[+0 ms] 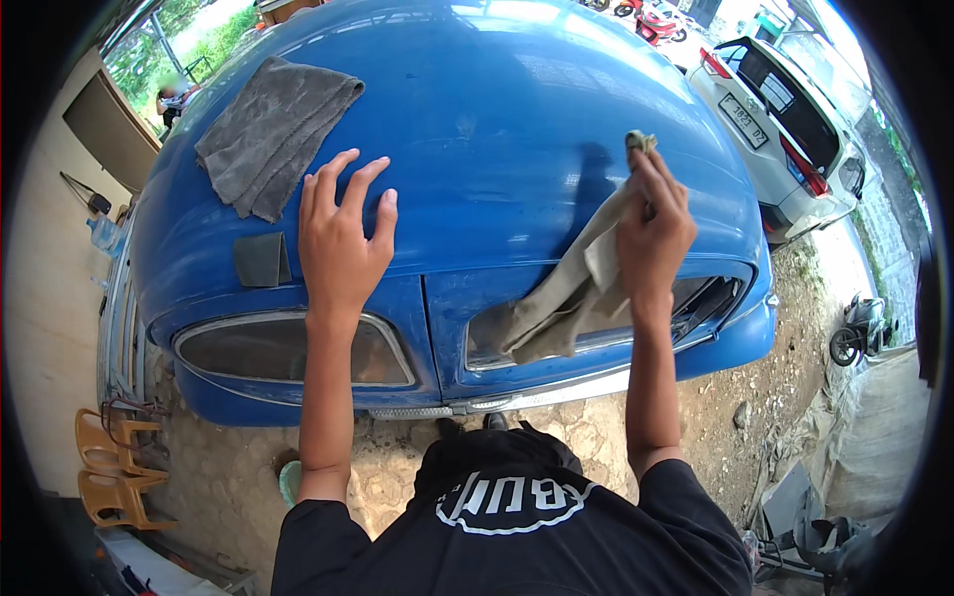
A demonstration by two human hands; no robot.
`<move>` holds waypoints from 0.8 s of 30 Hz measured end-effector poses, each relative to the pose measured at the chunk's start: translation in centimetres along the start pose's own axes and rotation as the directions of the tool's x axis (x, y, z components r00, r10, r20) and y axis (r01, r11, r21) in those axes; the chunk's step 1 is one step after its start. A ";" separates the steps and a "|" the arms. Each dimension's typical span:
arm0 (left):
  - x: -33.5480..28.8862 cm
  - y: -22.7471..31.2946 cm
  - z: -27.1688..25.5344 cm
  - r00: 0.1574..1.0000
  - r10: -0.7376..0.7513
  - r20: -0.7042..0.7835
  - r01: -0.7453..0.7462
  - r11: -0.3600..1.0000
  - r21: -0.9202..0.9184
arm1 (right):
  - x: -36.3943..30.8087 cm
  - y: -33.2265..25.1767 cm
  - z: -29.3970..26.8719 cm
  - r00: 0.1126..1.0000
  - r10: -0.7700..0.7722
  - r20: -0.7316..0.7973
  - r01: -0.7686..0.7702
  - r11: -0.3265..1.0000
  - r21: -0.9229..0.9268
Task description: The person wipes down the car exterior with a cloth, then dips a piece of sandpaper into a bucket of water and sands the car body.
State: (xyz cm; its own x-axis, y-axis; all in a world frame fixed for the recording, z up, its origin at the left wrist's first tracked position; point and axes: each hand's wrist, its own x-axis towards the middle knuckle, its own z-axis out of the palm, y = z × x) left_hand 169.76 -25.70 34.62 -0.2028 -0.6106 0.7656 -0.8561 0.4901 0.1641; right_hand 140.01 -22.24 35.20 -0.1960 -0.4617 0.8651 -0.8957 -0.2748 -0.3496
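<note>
Right hand [656, 233] was closed round a pale cloth [576, 298], fingers bunched on it, a crumpled end poking out above the fingertips and the rest hanging down. Cloth location: along the near right of the blue roof [477, 199], over the edge, its lower end in front of the right side window [611, 340]; whether it touched the glass, cannot tell. Left hand [343, 238] held nothing, fingers spread wide and a bit curled, over the near left of the roof; contact with the paint not clear from this angle. Near it, a folded grey cloth [278, 134] lay flat on the roof beyond the fingers, and a small dark sheet [261, 260] lay beside the wrist, close to the roof edge, above the left side window [298, 348]. Step in hand, as judged: handling the pale cloth over the roof, likely part of wiping the surface; cloth looked gathered at one end only, not spread under the palm. Next move, judged the same way: a wiping pass would call for folding or bunching the loose length into a pad, pressing it flat on the curved paint, and keeping the trailing end off the window trim, with the free left hand available to steady or help fold.
</note>
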 end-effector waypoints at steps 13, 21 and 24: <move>-0.5 0.2 0.6 0.983 -0.144 -0.110 0.133 0.986 -0.102 | 5.5 -5.1 10.2 0.825 -0.485 0.291 0.390 0.861 0.327; -1.0 -0.5 0.0 0.971 -0.202 -0.127 0.187 0.975 -0.121 | -2.5 -7.1 2.9 0.642 -0.565 0.519 0.308 0.809 0.500; -0.6 -0.1 0.2 0.978 -0.176 -0.108 0.164 0.980 -0.117 | -1.1 -4.8 5.2 0.648 -0.668 0.366 0.568 0.744 0.352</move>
State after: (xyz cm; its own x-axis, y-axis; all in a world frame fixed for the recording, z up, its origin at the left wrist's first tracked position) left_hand 169.87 -25.46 33.99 0.0037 -0.6168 0.7871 -0.8162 0.4529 0.3587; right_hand 146.56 -24.79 34.01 0.6171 -0.4248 0.6624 -0.6376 -0.7633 0.1045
